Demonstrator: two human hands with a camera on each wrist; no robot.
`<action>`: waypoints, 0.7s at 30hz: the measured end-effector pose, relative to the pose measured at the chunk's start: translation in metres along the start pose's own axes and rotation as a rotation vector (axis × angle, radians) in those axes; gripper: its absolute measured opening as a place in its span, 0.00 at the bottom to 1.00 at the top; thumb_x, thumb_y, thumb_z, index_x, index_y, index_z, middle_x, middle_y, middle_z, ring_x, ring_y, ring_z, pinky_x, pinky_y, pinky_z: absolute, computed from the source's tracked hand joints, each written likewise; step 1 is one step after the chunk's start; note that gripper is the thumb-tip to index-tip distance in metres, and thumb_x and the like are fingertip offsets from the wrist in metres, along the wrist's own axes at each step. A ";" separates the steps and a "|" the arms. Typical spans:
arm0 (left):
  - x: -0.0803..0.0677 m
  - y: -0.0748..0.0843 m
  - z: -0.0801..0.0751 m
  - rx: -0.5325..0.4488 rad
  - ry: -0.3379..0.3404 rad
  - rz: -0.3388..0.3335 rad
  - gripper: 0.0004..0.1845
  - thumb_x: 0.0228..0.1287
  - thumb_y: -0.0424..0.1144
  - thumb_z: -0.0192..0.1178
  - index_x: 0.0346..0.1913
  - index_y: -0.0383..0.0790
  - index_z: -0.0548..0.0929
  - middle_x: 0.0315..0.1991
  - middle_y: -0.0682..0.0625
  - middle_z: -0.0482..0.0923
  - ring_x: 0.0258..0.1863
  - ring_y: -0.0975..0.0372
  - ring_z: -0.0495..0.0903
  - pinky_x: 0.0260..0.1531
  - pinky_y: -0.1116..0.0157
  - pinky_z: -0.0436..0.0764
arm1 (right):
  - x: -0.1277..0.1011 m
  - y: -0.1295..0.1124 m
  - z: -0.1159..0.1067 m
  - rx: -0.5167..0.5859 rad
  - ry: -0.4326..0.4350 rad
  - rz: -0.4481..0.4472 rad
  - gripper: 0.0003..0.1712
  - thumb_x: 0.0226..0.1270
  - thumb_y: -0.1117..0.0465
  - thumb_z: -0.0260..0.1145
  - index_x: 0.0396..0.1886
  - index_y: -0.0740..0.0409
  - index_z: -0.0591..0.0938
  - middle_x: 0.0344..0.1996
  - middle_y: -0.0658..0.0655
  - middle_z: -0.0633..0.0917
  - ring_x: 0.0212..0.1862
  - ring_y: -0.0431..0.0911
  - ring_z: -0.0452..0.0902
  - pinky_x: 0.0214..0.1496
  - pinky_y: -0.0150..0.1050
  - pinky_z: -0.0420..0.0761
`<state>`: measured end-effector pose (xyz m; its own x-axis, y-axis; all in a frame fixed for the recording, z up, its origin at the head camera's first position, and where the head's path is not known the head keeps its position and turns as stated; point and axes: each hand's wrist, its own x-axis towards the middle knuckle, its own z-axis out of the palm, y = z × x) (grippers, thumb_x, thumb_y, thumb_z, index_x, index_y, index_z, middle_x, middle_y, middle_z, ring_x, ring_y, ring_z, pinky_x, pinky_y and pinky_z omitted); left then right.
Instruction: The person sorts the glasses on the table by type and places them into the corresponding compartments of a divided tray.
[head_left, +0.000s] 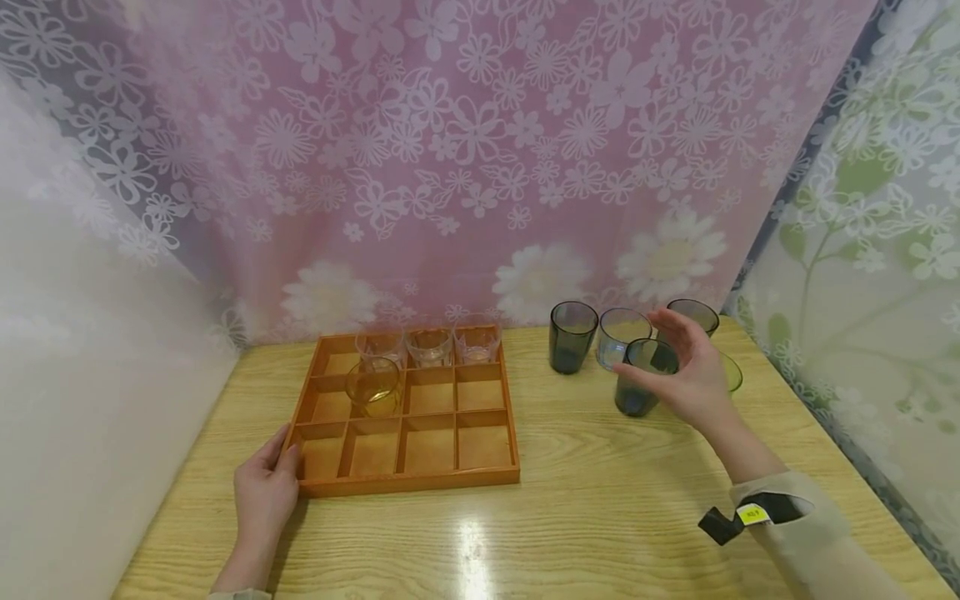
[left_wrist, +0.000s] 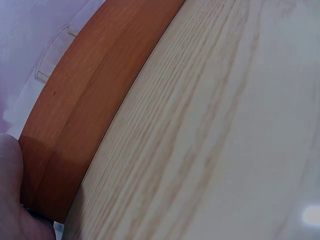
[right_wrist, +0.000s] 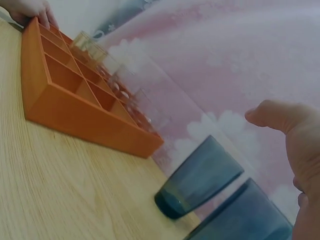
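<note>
Resting at the near left corner of the orange tray (head_left: 408, 482), the left hand (head_left: 264, 492) is touching its outer wall with relaxed, almost straight fingers and is holding nothing. Inside the tray, three clear glasses (head_left: 430, 345) are standing along the far row, and an amber glass (head_left: 372, 387) is sitting in the row just before them. Toward the far right corner of the wooden table (head_left: 585, 517), the right hand (head_left: 693, 375) is opening wide around a dark glass (head_left: 637, 385), fingers not yet closing on it. Other glasses (head_left: 572, 335) are standing just behind.
</note>
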<state>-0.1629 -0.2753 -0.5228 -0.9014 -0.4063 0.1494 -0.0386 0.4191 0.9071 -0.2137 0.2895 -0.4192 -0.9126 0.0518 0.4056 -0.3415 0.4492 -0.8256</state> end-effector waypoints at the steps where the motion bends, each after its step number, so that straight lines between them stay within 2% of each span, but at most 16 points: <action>1: 0.000 0.000 0.000 0.000 -0.001 -0.001 0.22 0.78 0.30 0.59 0.72 0.31 0.78 0.67 0.36 0.76 0.70 0.48 0.73 0.51 0.86 0.69 | 0.000 0.003 -0.002 -0.008 0.000 0.008 0.56 0.56 0.68 0.85 0.81 0.60 0.65 0.71 0.61 0.75 0.71 0.42 0.70 0.73 0.34 0.69; 5: 0.000 -0.001 0.000 -0.006 -0.003 -0.004 0.23 0.79 0.30 0.58 0.72 0.31 0.77 0.68 0.36 0.76 0.70 0.48 0.72 0.52 0.86 0.69 | -0.002 0.011 -0.006 -0.033 -0.003 0.056 0.57 0.57 0.65 0.85 0.82 0.59 0.63 0.73 0.62 0.73 0.74 0.53 0.68 0.75 0.51 0.69; 8: 0.000 -0.001 0.001 -0.011 -0.001 -0.004 0.23 0.79 0.30 0.59 0.72 0.30 0.77 0.68 0.36 0.76 0.70 0.48 0.72 0.52 0.85 0.70 | -0.002 0.018 -0.008 -0.034 -0.001 0.082 0.59 0.57 0.64 0.85 0.83 0.61 0.60 0.74 0.64 0.72 0.75 0.60 0.66 0.76 0.58 0.66; 16: 0.001 -0.001 0.001 -0.023 0.003 -0.001 0.22 0.78 0.29 0.59 0.72 0.30 0.78 0.68 0.36 0.76 0.70 0.48 0.72 0.52 0.85 0.70 | -0.005 0.026 -0.005 -0.013 0.019 0.149 0.59 0.59 0.59 0.85 0.82 0.65 0.60 0.74 0.65 0.71 0.76 0.60 0.64 0.79 0.54 0.63; 21: 0.000 -0.001 0.002 -0.033 0.008 0.001 0.22 0.78 0.29 0.59 0.71 0.30 0.78 0.67 0.36 0.77 0.69 0.48 0.73 0.52 0.85 0.71 | -0.008 0.030 0.001 -0.042 0.043 0.188 0.61 0.58 0.53 0.86 0.82 0.65 0.60 0.73 0.66 0.71 0.75 0.60 0.65 0.77 0.56 0.65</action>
<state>-0.1637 -0.2739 -0.5242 -0.8978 -0.4127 0.1536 -0.0230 0.3923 0.9195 -0.2171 0.3017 -0.4470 -0.9485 0.1760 0.2633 -0.1558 0.4646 -0.8717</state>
